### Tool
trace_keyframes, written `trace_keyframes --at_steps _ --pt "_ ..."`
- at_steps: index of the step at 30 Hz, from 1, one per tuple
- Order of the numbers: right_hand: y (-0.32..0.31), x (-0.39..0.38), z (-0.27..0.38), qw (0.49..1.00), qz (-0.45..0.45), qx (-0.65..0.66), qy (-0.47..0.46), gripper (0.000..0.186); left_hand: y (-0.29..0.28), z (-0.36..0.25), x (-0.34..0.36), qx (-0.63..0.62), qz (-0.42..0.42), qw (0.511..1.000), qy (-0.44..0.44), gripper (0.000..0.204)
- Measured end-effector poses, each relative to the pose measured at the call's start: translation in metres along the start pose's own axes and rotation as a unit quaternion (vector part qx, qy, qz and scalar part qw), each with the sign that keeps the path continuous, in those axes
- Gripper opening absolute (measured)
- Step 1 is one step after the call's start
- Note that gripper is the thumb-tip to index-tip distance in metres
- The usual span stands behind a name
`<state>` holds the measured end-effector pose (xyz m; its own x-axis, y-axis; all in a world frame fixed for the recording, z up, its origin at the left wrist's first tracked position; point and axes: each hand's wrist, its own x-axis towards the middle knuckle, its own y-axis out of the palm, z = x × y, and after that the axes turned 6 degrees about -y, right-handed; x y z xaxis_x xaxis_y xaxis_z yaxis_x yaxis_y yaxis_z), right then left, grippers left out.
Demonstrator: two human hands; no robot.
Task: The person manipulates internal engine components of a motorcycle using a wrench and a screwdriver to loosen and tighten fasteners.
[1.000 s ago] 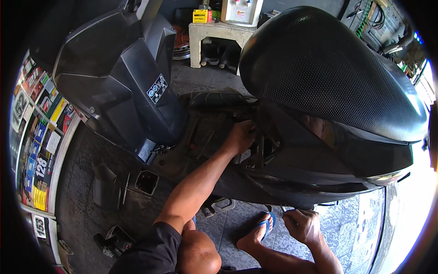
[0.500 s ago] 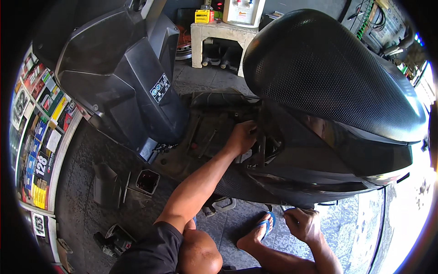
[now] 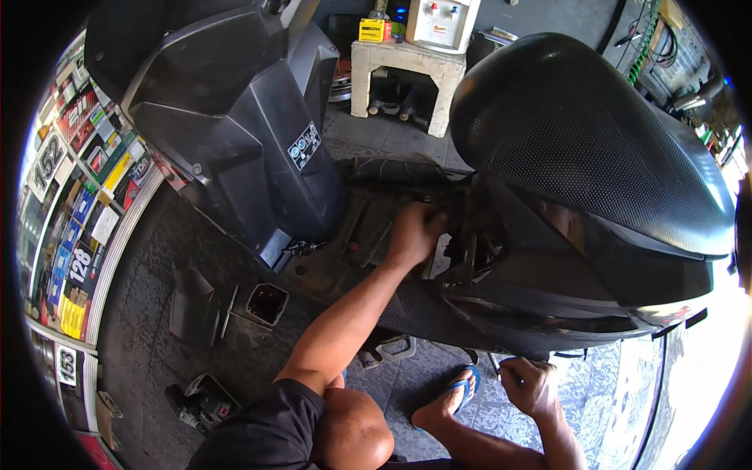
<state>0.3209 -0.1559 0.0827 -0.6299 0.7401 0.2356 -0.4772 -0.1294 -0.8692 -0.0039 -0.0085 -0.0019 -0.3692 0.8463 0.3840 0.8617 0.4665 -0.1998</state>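
A dark scooter with a textured black seat point(image 3: 564, 117) and a glossy side panel point(image 3: 580, 274) stands across the view. My left hand point(image 3: 417, 233) reaches into its opened floorboard point(image 3: 368, 227), just ahead of the seat. Its fingers are curled, and what they hold, if anything, is hidden. A slim tool point(image 3: 381, 244) lies on the floorboard beside that hand. Below the scooter's lower edge, my right hand point(image 3: 533, 384) is closed with the fingers bent round. A thin rod point(image 3: 493, 363) shows close to its fingertips; I cannot tell whether the hand grips it.
A dark front panel point(image 3: 266, 149) rises at left. On the floor lie a black plastic cover point(image 3: 194, 305), an open square container point(image 3: 267, 304) and a power tool point(image 3: 202, 403). A shelf of boxes point(image 3: 82, 235) lines the left. A water dispenser point(image 3: 440, 23) stands on a worn bench point(image 3: 407, 59).
The view has swung a little, so the scooter and floor things sit further right. My left hand has turned slightly, its fingers still inside the opening. The right hand stays closed beneath the scooter's edge.
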Motion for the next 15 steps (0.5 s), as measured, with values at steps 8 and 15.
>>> trace_keyframes --at_steps 8,15 --pt "0.003 0.002 -0.001 1.000 0.010 0.009 -0.001 0.008 -0.056 0.025 -0.015 0.384 -0.033 0.915 -0.119 0.028" --pt "0.002 0.001 0.003 1.000 0.002 0.005 -0.009 0.009 -0.045 0.014 -0.010 0.305 -0.046 0.950 -0.043 0.020"
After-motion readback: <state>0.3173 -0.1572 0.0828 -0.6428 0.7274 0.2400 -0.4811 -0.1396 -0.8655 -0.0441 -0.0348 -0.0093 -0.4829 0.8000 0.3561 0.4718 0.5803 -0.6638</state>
